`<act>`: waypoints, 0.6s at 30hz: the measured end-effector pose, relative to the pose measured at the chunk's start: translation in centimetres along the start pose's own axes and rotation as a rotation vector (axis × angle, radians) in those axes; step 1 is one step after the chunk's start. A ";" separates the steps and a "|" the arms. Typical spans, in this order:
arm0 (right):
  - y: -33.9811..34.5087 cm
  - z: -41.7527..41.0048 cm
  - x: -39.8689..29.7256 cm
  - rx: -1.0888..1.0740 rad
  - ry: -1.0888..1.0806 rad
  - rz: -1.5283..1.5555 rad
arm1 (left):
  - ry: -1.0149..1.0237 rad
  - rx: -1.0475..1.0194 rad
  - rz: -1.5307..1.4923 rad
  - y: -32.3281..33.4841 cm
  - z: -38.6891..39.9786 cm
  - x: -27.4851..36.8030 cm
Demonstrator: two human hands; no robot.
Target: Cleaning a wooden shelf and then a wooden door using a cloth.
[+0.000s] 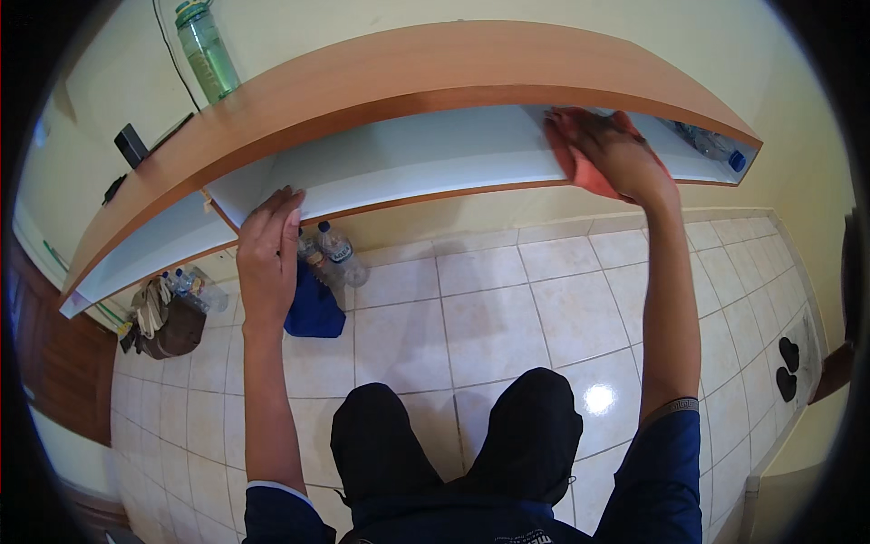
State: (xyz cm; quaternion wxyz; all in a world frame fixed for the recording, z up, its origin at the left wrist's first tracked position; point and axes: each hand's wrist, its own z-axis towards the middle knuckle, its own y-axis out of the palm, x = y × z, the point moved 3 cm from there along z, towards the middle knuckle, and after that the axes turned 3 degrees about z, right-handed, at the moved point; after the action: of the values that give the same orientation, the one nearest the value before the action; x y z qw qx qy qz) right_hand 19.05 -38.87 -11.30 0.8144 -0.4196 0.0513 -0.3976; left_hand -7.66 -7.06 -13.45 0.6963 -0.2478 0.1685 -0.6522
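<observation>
My right hand [622,153] presses a red cloth [588,170] against the white inner surface of a wall-mounted wooden shelf [469,64]. Part of the cloth hangs over the shelf's front lip. To the right of that hand, clear plastic bottles [710,144] lie inside the same compartment, one with a blue cap. My left hand [268,248] is at the front edge near the upright divider [221,212]. It holds no loose object, and its fingers are extended over the lip; their contact with the shelf is partly hidden.
A green water bottle [207,58] and a small black box [131,145] stand on the shelf top. Below are plastic bottles [343,255], a blue bag [314,306] and a brown bag [173,330] on the tiled floor [489,340]. Dark slippers [787,370] lie far right.
</observation>
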 end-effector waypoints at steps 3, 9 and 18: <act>0.0 1.7 -5.6 -0.076 -0.152 -0.124 | 0.043 0.025 0.011 0.9 -0.3 -0.4; -3.2 2.2 -6.6 -0.386 0.160 0.622 | 0.078 0.062 0.088 0.4 -0.9 -1.2; -2.9 5.8 -16.1 -0.390 -0.050 0.460 | 0.164 0.076 0.050 1.4 -0.8 -1.1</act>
State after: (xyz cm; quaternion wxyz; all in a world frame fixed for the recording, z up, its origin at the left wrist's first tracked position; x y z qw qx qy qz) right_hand 8.78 -25.03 -9.49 0.7883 -0.5549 0.2004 -0.1749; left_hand -7.08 -6.01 -14.97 0.7051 -0.1627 0.2062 -0.6587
